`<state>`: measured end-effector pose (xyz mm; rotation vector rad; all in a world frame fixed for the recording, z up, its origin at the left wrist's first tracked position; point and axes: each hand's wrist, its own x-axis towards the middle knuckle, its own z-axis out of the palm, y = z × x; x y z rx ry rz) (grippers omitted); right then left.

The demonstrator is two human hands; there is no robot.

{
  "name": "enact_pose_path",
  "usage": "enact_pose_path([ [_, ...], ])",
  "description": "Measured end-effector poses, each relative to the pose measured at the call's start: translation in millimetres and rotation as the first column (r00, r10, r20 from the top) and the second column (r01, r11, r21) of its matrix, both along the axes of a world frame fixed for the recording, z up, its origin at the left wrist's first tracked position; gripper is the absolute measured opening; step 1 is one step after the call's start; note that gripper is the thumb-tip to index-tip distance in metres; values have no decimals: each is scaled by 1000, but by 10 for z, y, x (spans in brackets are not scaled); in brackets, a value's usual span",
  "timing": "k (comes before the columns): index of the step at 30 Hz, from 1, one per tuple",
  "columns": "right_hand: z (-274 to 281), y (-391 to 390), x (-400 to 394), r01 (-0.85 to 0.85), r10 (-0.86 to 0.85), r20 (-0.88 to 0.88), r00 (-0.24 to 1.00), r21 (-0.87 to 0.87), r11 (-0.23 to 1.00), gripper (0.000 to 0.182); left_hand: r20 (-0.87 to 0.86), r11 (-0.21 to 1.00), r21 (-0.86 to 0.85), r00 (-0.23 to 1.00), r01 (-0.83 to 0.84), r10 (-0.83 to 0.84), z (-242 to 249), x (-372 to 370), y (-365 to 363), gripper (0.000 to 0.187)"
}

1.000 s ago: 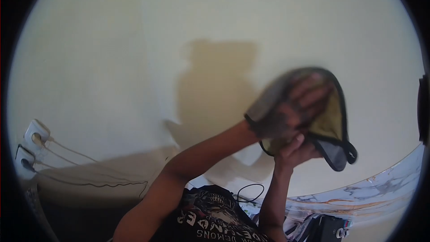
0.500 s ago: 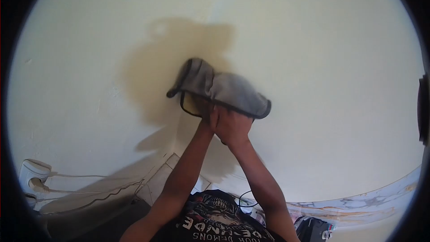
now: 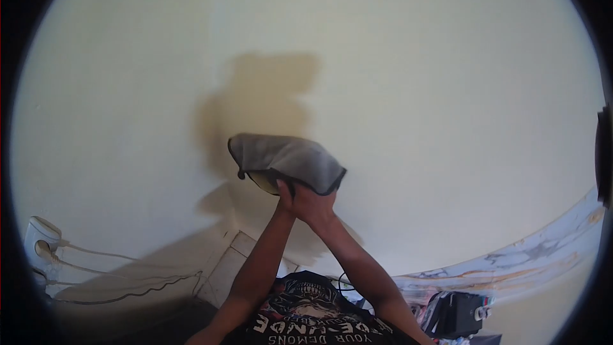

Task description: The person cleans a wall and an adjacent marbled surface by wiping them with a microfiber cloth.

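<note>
A grey cloth [image 3: 281, 152] with dark edging and a yellowish underside is bunched up in front of me, near the corner of the walls. My right hand [image 3: 314, 204] grips its lower edge, fingers tucked under the grey fabric. Close against it, my left hand [image 3: 287, 199] meets the cloth too, a thumb or finger pointing up by the yellow side. Cloth and right hand cover most of the left hand's fingers. Both forearms reach up from the black printed T-shirt [image 3: 313, 310].
Pale walls [image 3: 447, 121] meet just beyond the cloth, which casts a shadow there. At the lower left, a socket [image 3: 43, 230] has a plug and cables [image 3: 128, 275] along the wall. Marble-patterned trim [image 3: 511, 259] and a black item [image 3: 463, 313] among clutter sit lower right.
Both hands and the cloth have moved lower and slightly left in view. The cloth has changed from a folded, two-humped shape to a flatter one. The view has shifted slightly.
</note>
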<state>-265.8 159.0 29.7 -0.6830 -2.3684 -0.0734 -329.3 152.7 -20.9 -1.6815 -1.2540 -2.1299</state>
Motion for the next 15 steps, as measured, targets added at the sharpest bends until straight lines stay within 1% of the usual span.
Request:
enact_pose_path([
  [2,135,88,422,-8,21,-199,980,65,998,32,-9,997,-25,997,74,-74,-19,281,100,65],
  [3,174,123,657,26,-12,-228,973,56,998,32,-17,992,-44,992,121,-122,-10,392,252,65],
  [5,192,157,1169,54,-10,-363,932,113,992,31,-26,967,-97,971,234,-237,-45,742,423,63],
  [6,188,154,1425,107,-64,-387,920,89,990,31,-24,946,-133,954,294,-300,-61,924,566,63],
  [8,165,191,1969,164,-70,-441,895,179,970,34,-19,887,-206,904,414,-426,-205,1427,678,62],
  [9,104,229,2244,218,-125,-464,877,152,964,34,-10,851,-245,876,465,-482,-316,1654,690,61],
  [11,-85,275,2781,365,-230,-510,829,181,914,43,27,769,-328,819,548,-573,-414,2103,941,60],
  [12,-190,295,3032,400,-271,-524,808,148,905,43,46,730,-367,795,577,-605,-536,2290,857,59],
  [13,-281,321,3240,462,-301,-594,746,136,876,48,58,694,-400,773,598,-632,-598,2439,884,59],
  [14,-387,356,3415,523,-325,-663,675,119,844,54,41,672,-430,756,603,-653,-487,2647,873,59],
  [15,-528,387,3561,548,-352,-681,642,87,832,54,-280,838,-384,816,388,-506,-401,2890,835,61],
])
